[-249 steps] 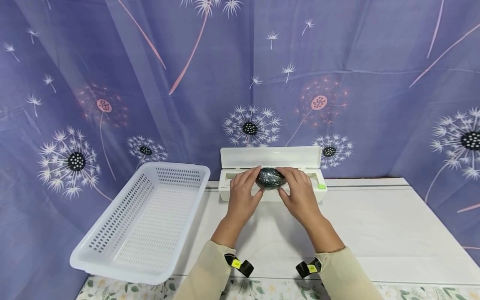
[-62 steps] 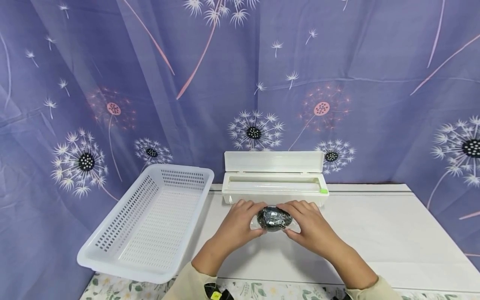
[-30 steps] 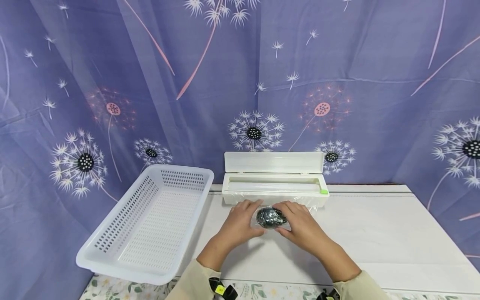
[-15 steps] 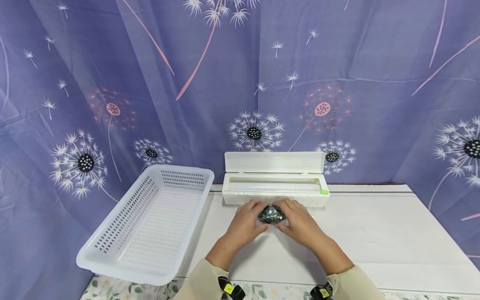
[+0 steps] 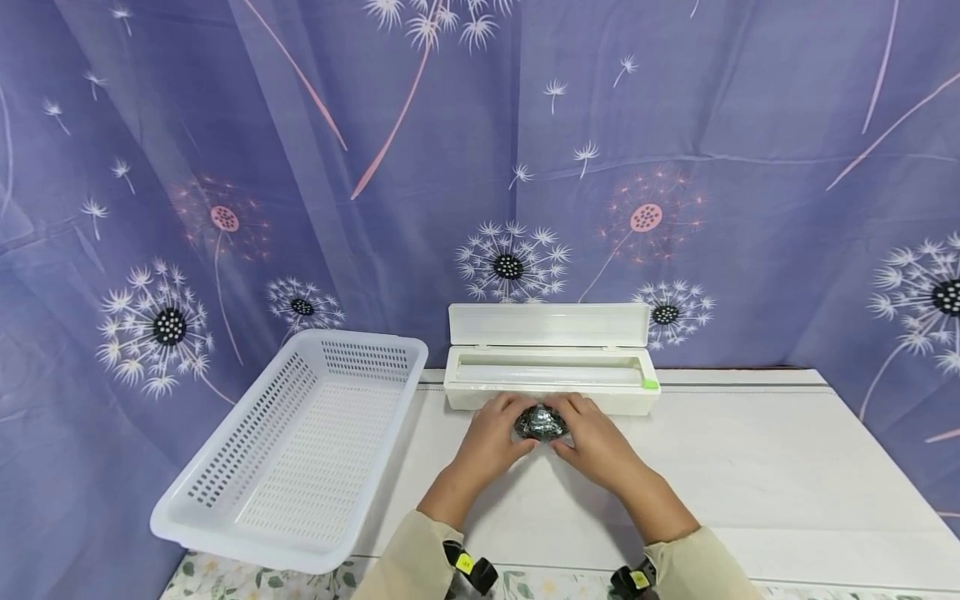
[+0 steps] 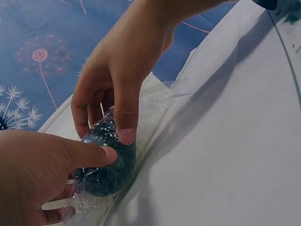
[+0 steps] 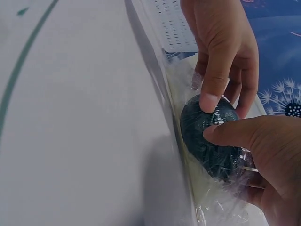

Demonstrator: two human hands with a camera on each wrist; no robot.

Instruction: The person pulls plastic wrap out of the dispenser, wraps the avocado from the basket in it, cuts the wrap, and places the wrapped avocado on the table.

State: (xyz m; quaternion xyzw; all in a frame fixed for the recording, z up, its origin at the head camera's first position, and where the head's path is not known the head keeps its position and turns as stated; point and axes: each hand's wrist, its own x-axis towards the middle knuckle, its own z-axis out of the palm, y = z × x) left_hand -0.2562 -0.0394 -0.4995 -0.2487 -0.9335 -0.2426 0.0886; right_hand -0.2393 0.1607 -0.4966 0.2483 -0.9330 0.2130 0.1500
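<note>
A dark green avocado (image 5: pixel 541 423), wrapped in shiny clear cling film (image 6: pixel 157 101), is held between both hands in front of a white cling film box. My left hand (image 5: pixel 489 442) grips its left end and my right hand (image 5: pixel 592 442) its right end. Both wrist views show the thumbs pressing on the near face of the avocado (image 7: pixel 200 141), the other fingers partly hidden behind it. Loose film sticks out past both ends and lies against the box front. Whether that film still joins the roll cannot be made out.
The white box (image 5: pixel 468 395) has its lid (image 5: pixel 551 323) raised, a film roll (image 5: pixel 547 373) inside and a green tab (image 5: pixel 649 384) at its right end. To the left stands a white perforated basket (image 5: pixel 360 500). Behind the white-covered table (image 5: pixel 750 467) hangs a purple curtain (image 5: pixel 420 242).
Over the last two seconds both hands have moved forward with the avocado, closer to the box. The film now sits tighter round it. Earlier the avocado was held over the box.
</note>
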